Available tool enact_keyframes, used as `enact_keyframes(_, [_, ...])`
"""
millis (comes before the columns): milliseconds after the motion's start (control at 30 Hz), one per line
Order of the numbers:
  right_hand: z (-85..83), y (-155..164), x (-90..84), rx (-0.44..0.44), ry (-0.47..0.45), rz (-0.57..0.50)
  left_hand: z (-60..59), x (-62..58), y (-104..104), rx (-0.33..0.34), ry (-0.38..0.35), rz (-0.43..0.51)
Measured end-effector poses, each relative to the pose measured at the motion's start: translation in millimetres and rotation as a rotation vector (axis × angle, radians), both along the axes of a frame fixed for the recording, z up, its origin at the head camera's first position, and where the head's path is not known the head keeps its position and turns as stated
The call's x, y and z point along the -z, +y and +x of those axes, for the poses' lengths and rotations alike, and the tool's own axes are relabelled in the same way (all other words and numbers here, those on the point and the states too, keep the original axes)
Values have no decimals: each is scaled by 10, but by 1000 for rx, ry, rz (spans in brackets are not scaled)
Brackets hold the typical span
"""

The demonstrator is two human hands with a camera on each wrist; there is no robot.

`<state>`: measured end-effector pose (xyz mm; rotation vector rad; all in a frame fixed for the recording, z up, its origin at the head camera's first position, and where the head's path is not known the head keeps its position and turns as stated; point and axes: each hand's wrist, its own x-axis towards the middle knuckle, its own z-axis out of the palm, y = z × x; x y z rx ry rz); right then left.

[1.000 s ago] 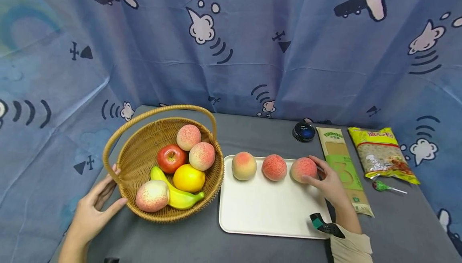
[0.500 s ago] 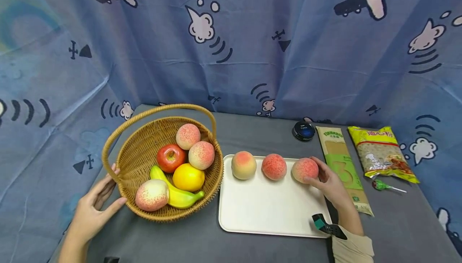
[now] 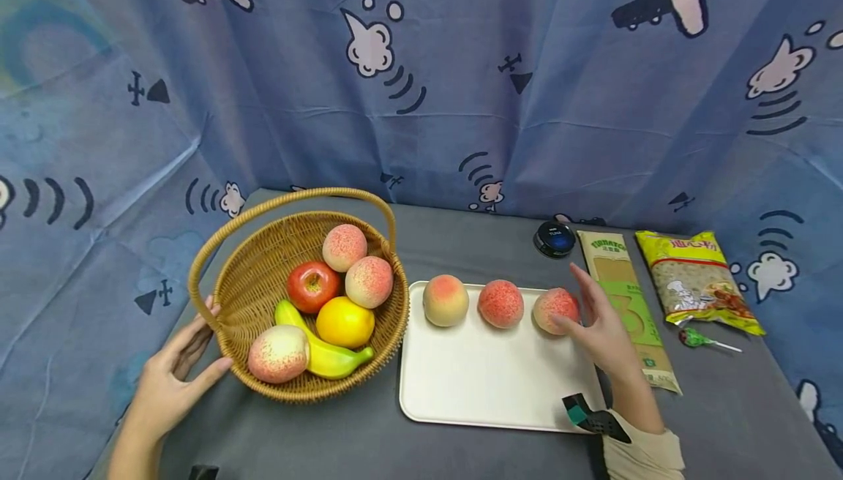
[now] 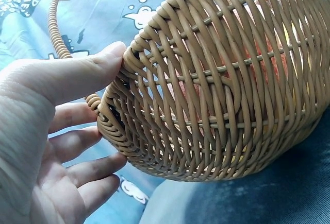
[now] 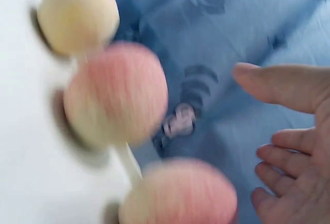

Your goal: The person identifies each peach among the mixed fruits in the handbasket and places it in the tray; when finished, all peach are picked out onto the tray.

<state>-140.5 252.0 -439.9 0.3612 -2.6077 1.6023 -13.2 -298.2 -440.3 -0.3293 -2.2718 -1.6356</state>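
Observation:
My left hand (image 3: 173, 374) rests its relaxed fingers and thumb against the left end of a wicker basket (image 3: 245, 293), near the foot of its handle. Inside the basket are a red apple (image 3: 313, 287), a yellow lemon (image 3: 345, 323), a banana (image 3: 332, 364) and three peaches, one (image 3: 277, 354) at the front. Over the right side of a white tray (image 3: 487, 392), my right hand (image 3: 602, 334) is spread beside a peach (image 3: 549, 308). The right wrist view shows a gap between that hand and the blurred peaches. Two other peaches, one pale (image 3: 446, 301) and one red (image 3: 500, 304), share the tray's back row.
Behind the tray stands a round dark tin (image 3: 554, 238). To its right lie a green noodle packet (image 3: 619, 282) and a yellow bag (image 3: 698, 282), with a lollipop (image 3: 701, 339) in front. A patterned curtain (image 3: 448, 85) hangs behind the grey table (image 3: 316, 443).
The right hand's fingers have spread away from the right-hand peach, which stays on the tray. Before that, the peach shifted very slightly right. The left hand and basket have kept their places.

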Motion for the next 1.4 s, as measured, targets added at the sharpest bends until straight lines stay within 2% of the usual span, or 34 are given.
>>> enact_keyframes(100, [6,-203,-97,-81,99,-45,-14,15,-17,22,44,12])
enact_keyframes(200, [16,-441,-163,-176,142,-56,-13,9,-26,26,47,14])
enact_keyframes(300, [35,-690,-228,-266,139,-58,-6,-13,-26,3,2,5])
enact_keyframes(500, [61,-1185,-388,-464,109,-82,-18,-32,-24,-18,-27,-16])
enact_keyframes(567, [60,-1354,-466,-523,105,-71,-28,-28,-24,-14,-12,-14])
enact_keyframes(667, [32,-1612,-610,-621,124,-53,-42,-13,-30,20,49,8])
enact_keyframes(833, [-70,-2046,-865,-818,159,-31,-58,2,-32,70,122,34])
enact_keyframes(1000, [-196,-2460,-1031,-945,97,60,-42,3,-28,53,52,30])
enact_keyframes(1100, [-273,-2673,-1075,-1012,25,133,-33,14,-24,42,26,21])
enact_keyframes(1200, [-343,-2861,-1072,-1077,-28,200,-28,23,-20,49,41,29])
enact_keyframes(1400, [-474,-3194,-1004,-1212,-154,226,4,31,-20,32,22,2])
